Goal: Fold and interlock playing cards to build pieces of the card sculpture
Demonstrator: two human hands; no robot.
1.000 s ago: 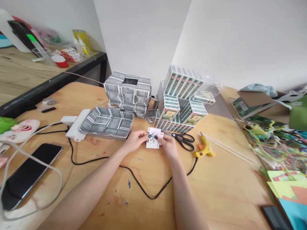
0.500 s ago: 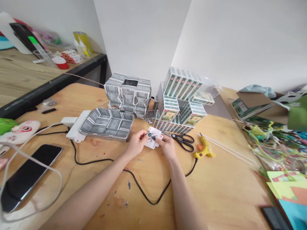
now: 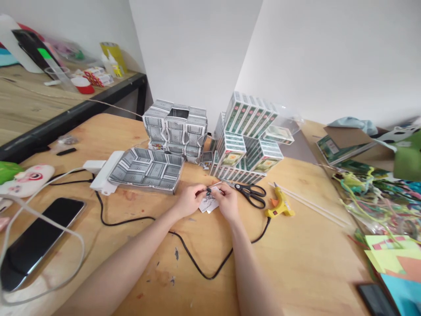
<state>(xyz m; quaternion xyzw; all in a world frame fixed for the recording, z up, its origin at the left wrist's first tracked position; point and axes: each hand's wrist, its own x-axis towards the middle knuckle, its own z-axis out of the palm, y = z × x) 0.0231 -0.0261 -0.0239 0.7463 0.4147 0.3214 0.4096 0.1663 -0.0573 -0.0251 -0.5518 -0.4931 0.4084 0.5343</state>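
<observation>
Both my hands meet over the front middle of the table, pinching white playing cards [image 3: 208,204] with black figures printed on them. My left hand [image 3: 191,199] grips the cards' left side; my right hand [image 3: 227,201] grips their right side. The fingers hide the upper part of the cards. Just right of my right hand lies a pair of black-handled scissors [image 3: 251,193]. Beyond my left hand sits a shallow tray [image 3: 154,173] made of grey-backed cards. Behind it stands a box-like structure of folded cards [image 3: 177,131] with a square hole on top.
Green-and-white card boxes [image 3: 251,114] are stacked at the back. A yellow glue gun [image 3: 280,204] lies at right, its black cable [image 3: 197,267] curving across the front. A phone [image 3: 42,241] lies at left. Coloured paper [image 3: 399,263] and tangled cords [image 3: 371,197] are at far right.
The cards have tilted and dropped slightly toward me between my hands, and their upper part is now behind my fingers. My hands have drawn closer together.
</observation>
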